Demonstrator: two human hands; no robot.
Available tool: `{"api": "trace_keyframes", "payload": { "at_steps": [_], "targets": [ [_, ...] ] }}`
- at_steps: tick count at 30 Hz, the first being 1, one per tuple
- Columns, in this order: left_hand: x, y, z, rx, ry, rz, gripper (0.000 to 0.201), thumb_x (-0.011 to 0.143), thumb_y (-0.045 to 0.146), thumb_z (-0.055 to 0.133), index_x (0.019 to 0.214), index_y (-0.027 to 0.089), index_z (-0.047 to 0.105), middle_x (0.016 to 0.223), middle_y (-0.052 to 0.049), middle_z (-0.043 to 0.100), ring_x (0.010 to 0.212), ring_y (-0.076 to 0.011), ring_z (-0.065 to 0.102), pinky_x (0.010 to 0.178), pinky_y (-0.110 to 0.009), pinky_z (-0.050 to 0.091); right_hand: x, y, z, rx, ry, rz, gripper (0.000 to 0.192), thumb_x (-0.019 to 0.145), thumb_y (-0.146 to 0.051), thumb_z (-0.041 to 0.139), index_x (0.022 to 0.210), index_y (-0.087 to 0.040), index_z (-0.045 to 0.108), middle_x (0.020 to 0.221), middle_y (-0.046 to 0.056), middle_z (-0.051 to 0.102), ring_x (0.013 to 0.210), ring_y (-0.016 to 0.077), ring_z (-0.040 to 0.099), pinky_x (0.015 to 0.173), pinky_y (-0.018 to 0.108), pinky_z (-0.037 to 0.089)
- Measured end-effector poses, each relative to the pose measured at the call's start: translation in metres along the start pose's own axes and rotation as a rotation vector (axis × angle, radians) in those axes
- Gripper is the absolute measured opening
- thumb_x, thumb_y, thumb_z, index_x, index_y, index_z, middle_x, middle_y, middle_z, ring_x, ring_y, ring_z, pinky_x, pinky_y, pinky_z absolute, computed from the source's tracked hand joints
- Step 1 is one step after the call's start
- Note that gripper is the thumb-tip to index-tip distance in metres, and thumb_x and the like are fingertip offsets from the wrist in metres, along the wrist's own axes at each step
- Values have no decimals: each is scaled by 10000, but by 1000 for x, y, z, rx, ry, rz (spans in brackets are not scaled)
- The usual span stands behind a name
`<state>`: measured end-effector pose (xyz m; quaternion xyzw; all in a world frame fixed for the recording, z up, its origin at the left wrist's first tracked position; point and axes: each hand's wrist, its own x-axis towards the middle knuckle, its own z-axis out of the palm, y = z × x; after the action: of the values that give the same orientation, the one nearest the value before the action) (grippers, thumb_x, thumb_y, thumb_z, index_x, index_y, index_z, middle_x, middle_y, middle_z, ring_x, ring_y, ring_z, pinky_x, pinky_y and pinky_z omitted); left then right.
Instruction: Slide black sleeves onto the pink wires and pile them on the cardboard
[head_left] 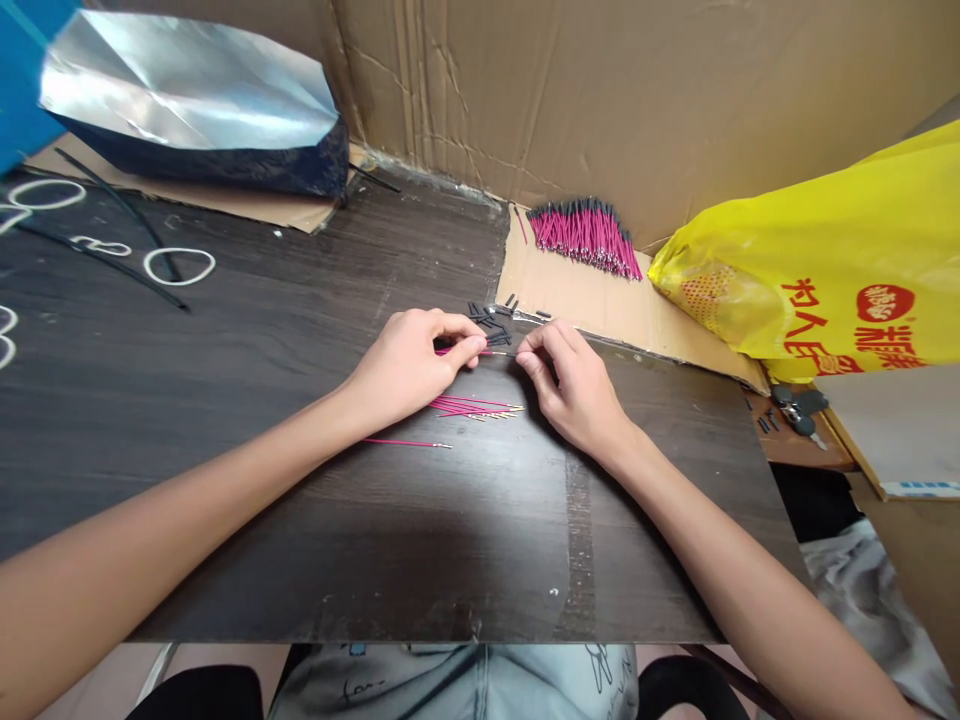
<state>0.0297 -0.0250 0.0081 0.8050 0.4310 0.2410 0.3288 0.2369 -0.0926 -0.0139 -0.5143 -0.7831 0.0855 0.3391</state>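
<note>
My left hand point(420, 362) pinches a thin magenta wire point(493, 352) between thumb and fingers, its metal tip pointing right. Facing that tip, my right hand point(568, 385) has thumb and forefinger pressed together; anything between them is too small to make out. Several short black sleeves point(489, 324) lie in a loose heap just beyond the left fingertips. Below the hands rests a bunch of magenta wires point(472, 405) with gold-coloured tips, partly covered by the left hand. A single magenta wire point(405, 442) lies apart, nearer to me.
A large pile of magenta wires with black ends point(585, 236) sits on a cardboard sheet point(600, 310). To its right is a yellow plastic bag point(817, 260). Back left stands a silver-and-dark-blue bag point(202, 110). White rubber bands point(180, 268) and black tubes lie left. Keys point(802, 412) are at right.
</note>
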Motion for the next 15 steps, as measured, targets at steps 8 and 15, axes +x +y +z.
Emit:
{"api": "trace_keyframes", "payload": {
  "at_steps": [8,15],
  "targets": [
    [-3,0,4,21,3,20,256,913,365,589,859,199,775,850,-34,754,843,-211,660,843,-351,457,-4,-4,9,-149,3,-80,146,1068,-249,426,998,-205,546,973,94,673,882,226,597,820,389,476],
    [-5,2,5,-22,-13,45,246,922,360,595,879,202,780,821,-21,738,836,-205,653,841,-349,448,-7,-10,11,83,97,-17,91,1030,-214,513,1115,-224,541,994,53,692,891,178,670,819,334,549]
  ]
}}
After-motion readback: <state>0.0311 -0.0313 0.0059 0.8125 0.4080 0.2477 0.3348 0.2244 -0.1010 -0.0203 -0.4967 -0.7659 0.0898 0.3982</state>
